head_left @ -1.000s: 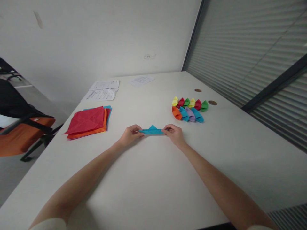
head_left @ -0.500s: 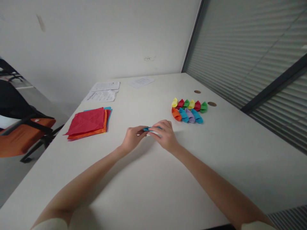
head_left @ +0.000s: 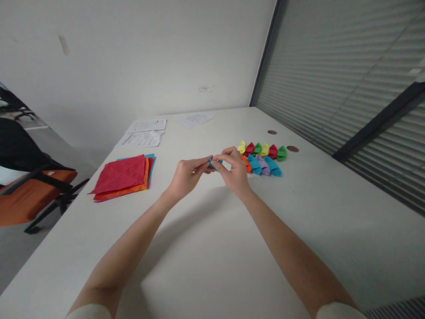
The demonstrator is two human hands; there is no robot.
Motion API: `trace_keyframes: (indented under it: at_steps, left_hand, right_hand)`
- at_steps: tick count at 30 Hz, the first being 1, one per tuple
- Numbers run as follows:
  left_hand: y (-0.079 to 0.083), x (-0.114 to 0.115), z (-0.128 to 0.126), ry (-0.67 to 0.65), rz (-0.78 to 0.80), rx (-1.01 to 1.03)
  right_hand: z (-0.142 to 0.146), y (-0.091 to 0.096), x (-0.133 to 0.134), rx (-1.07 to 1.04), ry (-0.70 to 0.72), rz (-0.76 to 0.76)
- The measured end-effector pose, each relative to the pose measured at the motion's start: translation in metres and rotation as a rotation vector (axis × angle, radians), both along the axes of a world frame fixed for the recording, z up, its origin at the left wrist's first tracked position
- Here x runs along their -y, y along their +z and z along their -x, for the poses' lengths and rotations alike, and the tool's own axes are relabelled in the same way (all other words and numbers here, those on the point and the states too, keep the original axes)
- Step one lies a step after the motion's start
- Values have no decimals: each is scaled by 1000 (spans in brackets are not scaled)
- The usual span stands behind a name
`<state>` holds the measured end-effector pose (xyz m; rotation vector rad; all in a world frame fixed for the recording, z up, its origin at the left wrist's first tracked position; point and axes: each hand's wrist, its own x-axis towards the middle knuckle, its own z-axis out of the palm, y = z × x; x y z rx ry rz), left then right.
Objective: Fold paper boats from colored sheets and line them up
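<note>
Above the table, a small piece of folded blue paper (head_left: 216, 165) is pinched between both hands, its shape largely covered by fingers. My left hand (head_left: 190, 176) is closed on its left side. My right hand (head_left: 233, 170) grips it from the right with thumb and fingertips. Just beyond my right hand stand two rows of small folded paper pieces (head_left: 264, 150) in yellow, red, green, orange, blue and purple; my right hand partly covers the orange one (head_left: 247, 164).
On the left lies a stack of coloured paper sheets (head_left: 121, 173), red on top. Printed papers (head_left: 142, 138) rest at the back of the white table (head_left: 199, 248). Two round holes (head_left: 292, 149) are near the right edge, beside window blinds (head_left: 345, 66). An orange chair (head_left: 33, 195) stands left.
Both hands have risen off the table with the blue paper and moved slightly forward. The blue piece now looks more bunched, and my right hand overlaps the orange folded piece.
</note>
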<state>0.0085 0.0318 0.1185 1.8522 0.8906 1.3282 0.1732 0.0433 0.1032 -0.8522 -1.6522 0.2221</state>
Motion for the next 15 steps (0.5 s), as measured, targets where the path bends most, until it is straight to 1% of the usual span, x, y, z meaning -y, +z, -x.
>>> trace_keyframes:
  at_steps: [5, 10, 13, 15]
  left_hand:
    - [-11, 4, -4, -1, 48, 60]
    - [-21, 3, -1, 65, 15, 22]
    - [-23, 2, 2, 88, -10, -19]
    - [-21, 3, 3, 81, -32, -59]
  right_hand:
    - [4, -7, -2, -106, 74, 99]
    - [9, -10, 1, -136, 105, 154]
    - [10, -10, 2, -115, 111, 184]
    - [10, -11, 3, -94, 117, 168]
